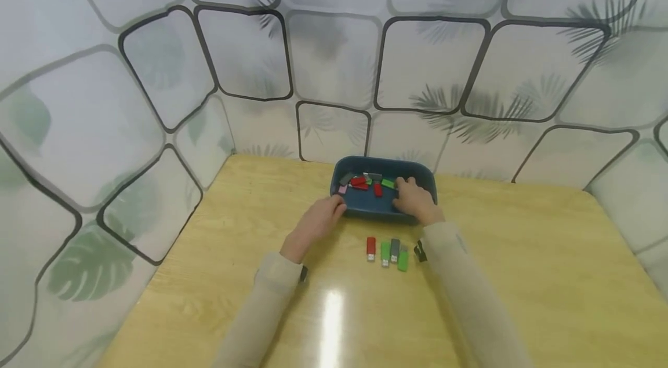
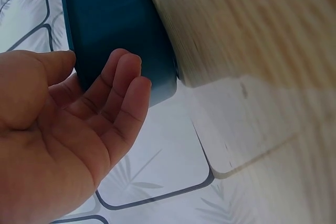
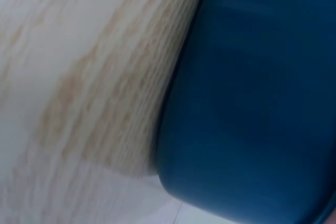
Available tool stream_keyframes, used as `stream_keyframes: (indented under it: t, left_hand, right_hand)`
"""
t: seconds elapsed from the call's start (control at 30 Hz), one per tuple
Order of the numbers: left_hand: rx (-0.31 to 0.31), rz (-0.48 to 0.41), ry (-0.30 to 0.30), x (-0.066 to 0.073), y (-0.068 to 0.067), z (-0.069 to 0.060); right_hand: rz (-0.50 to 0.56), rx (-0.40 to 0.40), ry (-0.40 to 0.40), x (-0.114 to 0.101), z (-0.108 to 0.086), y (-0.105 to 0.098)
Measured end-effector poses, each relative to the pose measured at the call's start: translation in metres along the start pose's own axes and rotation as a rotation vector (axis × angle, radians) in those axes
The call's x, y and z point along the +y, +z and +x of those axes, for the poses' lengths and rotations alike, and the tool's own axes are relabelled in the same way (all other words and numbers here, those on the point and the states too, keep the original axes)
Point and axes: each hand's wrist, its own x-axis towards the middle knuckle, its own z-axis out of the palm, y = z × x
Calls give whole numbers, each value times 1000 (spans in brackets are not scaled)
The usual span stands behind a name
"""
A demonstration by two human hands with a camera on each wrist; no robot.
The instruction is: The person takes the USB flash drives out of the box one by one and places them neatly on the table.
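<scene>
Green USB stick [image 1: 388, 184] inside tray [image 1: 373, 215], just left of my right hand [image 1: 416, 201].
Long axis: roughly tray-lengthwise. Right fingers' grasp: cannot tell. Left hand [image 1: 322, 218]: loosely bent, touching tray's near-left rim.

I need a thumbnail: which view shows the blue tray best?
Head view: the blue tray shows rim and interior. Left wrist gives its outer wall, partly behind the left hand; right wrist, a cropped wall close-up.

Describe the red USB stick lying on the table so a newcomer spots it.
On the table, find the blue bin. Nearer the camera, four USB sticks lie in a row. The red stick is leftmost, the only red one there; the other three are green or gray.
</scene>
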Motion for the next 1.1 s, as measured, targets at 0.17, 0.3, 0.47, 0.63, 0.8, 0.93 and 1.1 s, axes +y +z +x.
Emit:
stream_keyframes:
  t: [0.17, 0.3, 0.47, 0.63, 0.8, 0.93, 1.1]
  left_hand:
    - [19, -5, 25, -2, 2, 1]
    - [23, -10, 20, -2, 2, 1]
    - [6, -2, 7, -2, 4, 0]
    - [13, 6, 7, -2, 4, -2]
    - [8, 18, 9, -2, 5, -3]
    - [10, 20, 4, -1, 3, -3]
    - [3, 21, -6, -1, 3, -3]
  right_hand:
    - [-19, 20, -24, 1, 5, 2]
    - [-62, 29, -61, 2, 7, 1]
    - [-57, 30, -73, 3, 5, 3]
    - [-35, 58, -91, 2, 2, 5]
    - [-22, 81, -92, 2, 1, 5]
    - [7, 69, -74, 2, 0, 4]
    - [25, 41, -53, 2, 1, 3]
